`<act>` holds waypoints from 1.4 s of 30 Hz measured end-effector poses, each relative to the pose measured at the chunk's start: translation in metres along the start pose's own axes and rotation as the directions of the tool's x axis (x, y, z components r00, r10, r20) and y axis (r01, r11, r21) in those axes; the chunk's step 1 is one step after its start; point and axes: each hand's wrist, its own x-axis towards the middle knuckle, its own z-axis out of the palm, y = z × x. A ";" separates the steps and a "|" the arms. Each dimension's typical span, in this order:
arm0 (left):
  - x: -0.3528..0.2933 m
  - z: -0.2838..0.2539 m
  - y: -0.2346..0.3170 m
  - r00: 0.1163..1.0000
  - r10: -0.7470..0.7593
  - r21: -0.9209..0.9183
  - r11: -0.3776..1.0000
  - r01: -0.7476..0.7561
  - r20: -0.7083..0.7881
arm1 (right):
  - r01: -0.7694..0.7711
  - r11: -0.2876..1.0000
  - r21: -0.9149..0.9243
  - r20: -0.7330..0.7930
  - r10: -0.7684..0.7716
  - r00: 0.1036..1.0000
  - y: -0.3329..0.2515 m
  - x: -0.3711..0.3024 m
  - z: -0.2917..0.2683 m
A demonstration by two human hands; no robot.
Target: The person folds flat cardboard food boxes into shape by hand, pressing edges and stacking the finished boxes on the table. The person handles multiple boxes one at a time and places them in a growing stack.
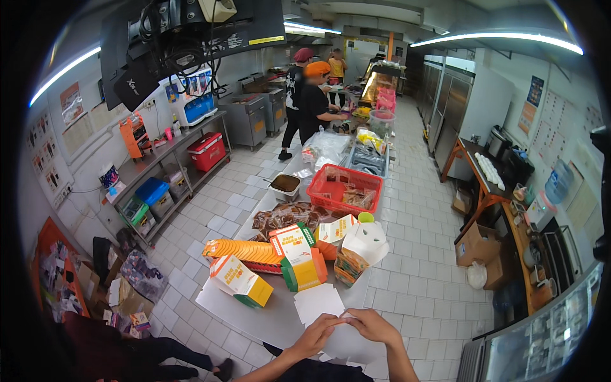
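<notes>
White card: a thin, plain white card sheet (317, 304) is in my fingers at the near end of the pale, smooth tabletop (237, 312); I cannot tell whether it rests there or is lifted slightly.
Lie of the sheet: one panel reaches out toward 11 o'clock from my fingertips, another drops back toward 5 o'clock between my wrists, so its long axis runs roughly 11 to 5.
Nearer hand: neither; my left hand (320, 332) comes in from 7 o'clock and my right hand (374, 326) from 5, and they meet at the middle.
Fingers: both sets are closed, pinching the card where the panels join; my own knuckles hide the exact grip.
Card's look: blank on the faces I see, matte, straight-edged, bent across the middle.
Printed cartons: a white, yellow and green box (240, 283) leans at 10 o'clock; a white, orange and green box (299, 261) stands at 11.
Flapped carton: an open carton with raised white flaps (369, 240) is near 12, just beside that second box.
</notes>
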 end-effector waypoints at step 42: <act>0.074 -0.099 0.008 0.932 -0.212 0.064 0.968 0.241 -0.295 | 0.016 0.676 -0.736 -0.480 -0.540 0.691 -0.073 0.046 0.008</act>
